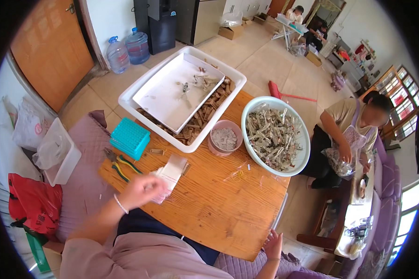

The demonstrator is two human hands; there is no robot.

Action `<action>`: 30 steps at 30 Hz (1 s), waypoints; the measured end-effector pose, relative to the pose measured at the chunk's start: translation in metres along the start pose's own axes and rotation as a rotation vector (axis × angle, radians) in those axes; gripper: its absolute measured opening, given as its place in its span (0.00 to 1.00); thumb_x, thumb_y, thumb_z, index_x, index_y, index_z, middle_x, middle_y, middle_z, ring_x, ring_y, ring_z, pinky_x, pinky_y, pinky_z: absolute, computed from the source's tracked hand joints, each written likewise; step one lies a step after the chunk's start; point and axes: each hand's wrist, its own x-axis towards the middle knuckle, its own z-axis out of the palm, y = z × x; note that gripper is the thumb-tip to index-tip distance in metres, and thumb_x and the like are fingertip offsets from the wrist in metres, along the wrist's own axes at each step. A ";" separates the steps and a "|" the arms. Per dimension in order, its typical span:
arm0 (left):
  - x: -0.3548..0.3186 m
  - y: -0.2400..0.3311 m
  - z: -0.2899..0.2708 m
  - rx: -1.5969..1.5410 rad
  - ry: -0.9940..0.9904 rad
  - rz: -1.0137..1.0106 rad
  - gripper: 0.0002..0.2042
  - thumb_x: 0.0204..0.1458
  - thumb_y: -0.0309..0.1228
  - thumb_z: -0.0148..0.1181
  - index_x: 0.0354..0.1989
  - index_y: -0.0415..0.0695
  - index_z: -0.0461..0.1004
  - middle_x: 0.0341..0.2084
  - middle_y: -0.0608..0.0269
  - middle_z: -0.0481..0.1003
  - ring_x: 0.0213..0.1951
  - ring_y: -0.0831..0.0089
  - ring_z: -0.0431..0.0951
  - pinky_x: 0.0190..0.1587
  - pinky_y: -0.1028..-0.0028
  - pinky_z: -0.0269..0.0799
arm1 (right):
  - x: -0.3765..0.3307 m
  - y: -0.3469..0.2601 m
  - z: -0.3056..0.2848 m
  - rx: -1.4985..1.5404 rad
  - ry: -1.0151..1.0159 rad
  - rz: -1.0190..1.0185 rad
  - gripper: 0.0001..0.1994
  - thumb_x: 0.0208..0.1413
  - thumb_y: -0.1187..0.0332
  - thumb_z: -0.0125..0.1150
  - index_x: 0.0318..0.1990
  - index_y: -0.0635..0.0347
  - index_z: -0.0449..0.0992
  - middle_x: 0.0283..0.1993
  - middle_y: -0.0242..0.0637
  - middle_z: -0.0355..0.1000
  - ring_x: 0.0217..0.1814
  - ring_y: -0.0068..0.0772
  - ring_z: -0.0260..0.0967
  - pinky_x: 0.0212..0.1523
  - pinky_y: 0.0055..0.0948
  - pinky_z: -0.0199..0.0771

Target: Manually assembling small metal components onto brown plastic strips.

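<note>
My left hand [146, 189] is over the near left of the wooden table [219, 204], its fingers smeared by motion. It overlaps the lower left of a white printed card [173, 171]; whether it grips the card I cannot tell. Off the table's right edge, my right hand [273, 245] is raised with its fingers apart and nothing visible in it. Just beyond my left hand lie pliers [121, 166] with yellow-and-green handles and a small brown wooden piece [157, 151]. A stack of teal perforated racks [130, 138] stands behind them.
A large white tub [188, 148] of brown pieces carries a shallow white tray [158, 95]. Beside it are a pink bowl [214, 148] of pale bits and a pale-blue basin [305, 153] of wrapped pieces. To the right, another person [347, 125] handles a clear bag [337, 160].
</note>
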 end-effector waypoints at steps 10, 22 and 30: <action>0.179 0.007 -0.020 0.952 -0.105 -0.054 0.18 0.46 0.46 0.62 0.33 0.42 0.78 0.32 0.53 0.78 0.37 0.57 0.79 0.39 0.63 0.74 | -0.031 0.054 0.074 -0.566 0.385 -0.266 0.19 0.64 0.62 0.47 0.55 0.66 0.67 0.49 0.35 0.70 0.51 0.25 0.64 0.54 0.26 0.63; 0.132 0.097 -0.032 0.835 0.141 0.311 0.05 0.44 0.29 0.55 0.25 0.40 0.73 0.22 0.52 0.76 0.26 0.55 0.77 0.30 0.60 0.73 | -0.050 0.025 0.042 -0.872 0.644 -0.657 0.10 0.59 0.70 0.54 0.45 0.64 0.73 0.40 0.37 0.72 0.42 0.23 0.67 0.42 0.23 0.68; -0.040 0.153 -0.009 0.795 0.020 0.591 0.06 0.43 0.25 0.57 0.22 0.45 0.64 0.16 0.63 0.64 0.18 0.65 0.69 0.20 0.67 0.66 | -0.067 -0.035 0.181 -1.107 0.612 -0.719 0.13 0.62 0.67 0.47 0.29 0.62 0.75 0.16 0.34 0.67 0.16 0.19 0.62 0.20 0.26 0.61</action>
